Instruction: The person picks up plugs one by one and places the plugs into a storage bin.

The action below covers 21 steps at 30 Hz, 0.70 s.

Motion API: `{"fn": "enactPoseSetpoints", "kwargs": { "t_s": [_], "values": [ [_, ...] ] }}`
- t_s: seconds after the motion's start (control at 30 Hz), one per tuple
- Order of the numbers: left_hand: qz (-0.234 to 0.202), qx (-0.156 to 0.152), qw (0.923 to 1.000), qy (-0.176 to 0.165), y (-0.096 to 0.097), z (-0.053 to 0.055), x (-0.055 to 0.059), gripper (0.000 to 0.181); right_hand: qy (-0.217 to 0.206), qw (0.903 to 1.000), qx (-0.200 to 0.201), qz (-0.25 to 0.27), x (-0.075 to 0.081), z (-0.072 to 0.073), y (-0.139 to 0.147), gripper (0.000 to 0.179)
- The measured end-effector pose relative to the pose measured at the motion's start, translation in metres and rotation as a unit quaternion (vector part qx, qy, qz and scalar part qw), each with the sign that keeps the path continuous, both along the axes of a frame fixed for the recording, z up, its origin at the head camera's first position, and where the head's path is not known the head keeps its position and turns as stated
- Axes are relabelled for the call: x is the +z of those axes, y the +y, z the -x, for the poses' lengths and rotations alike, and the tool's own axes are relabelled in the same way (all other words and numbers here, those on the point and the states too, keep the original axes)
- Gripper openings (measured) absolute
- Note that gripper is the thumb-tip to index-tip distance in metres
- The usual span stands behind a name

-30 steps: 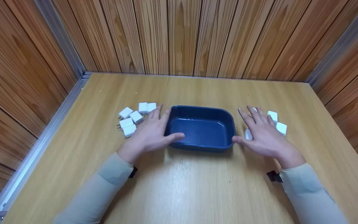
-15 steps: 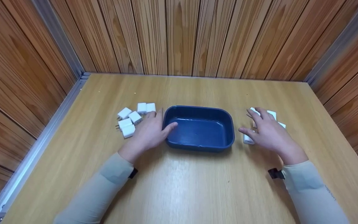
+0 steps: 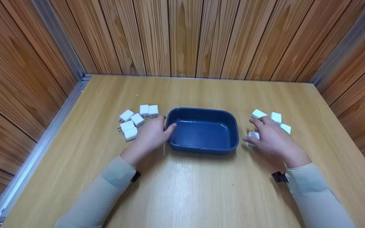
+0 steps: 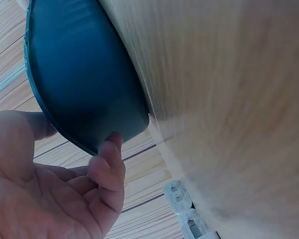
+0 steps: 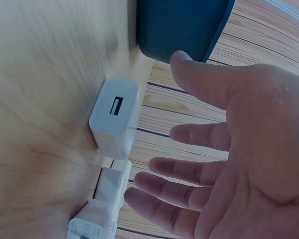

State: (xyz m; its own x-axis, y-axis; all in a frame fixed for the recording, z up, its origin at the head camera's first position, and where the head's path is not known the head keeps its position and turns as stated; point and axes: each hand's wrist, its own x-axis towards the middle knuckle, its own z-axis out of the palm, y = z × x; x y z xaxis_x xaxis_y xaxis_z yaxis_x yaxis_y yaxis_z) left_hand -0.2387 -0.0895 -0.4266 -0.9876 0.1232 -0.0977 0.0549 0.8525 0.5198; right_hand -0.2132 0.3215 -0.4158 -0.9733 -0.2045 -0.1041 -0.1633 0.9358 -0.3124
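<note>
adapters (image 3: 131, 134), blurred print (image 4: 180, 201), left fingers (image 4: 109, 154) gripping tub (image 4: 84, 74)

Panelled work booth

Wood-plank wall panels (image 3: 185, 38) rise behind and on both sides of a wood-grain tabletop (image 3: 195, 186), with grey metal corner posts (image 3: 61, 38) and a metal rail (image 3: 44, 142) along the left; the building's kind is unclear.

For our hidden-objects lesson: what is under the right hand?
The right hand partly covers a white charger; other chargers show beyond it. Anything its palm covers in the head view is hidden.
</note>
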Motion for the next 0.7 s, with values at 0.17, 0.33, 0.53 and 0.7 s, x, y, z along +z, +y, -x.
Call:
{"fn": "enactPoseSetpoints", "kwargs": {
  "t_s": [0.17,0.33,0.53,0.7],
  "values": [
    [0.009,0.003,0.9999,0.002,-0.0001,0.0009,-0.0005,0.061,-0.013,0.9998,0.007,-0.013,-0.0019,0.0007,-0.0005,0.081],
    [0.020,0.005,0.9998,0.002,0.0016,0.0014,-0.0021,0.045,-0.024,0.9996,0.008,-0.014,-0.0032,0.0015,-0.0008,0.078],
    [0.039,0.001,0.9992,0.007,0.0024,0.0015,-0.0040,0.037,-0.031,0.9993,0.015,-0.015,-0.0052,0.0016,-0.0004,0.075],
    [0.037,0.002,0.9993,-0.008,0.0023,0.0004,-0.0038,0.037,-0.031,0.9992,0.021,-0.012,-0.0070,0.0015,-0.0001,0.073]
  ]
}}
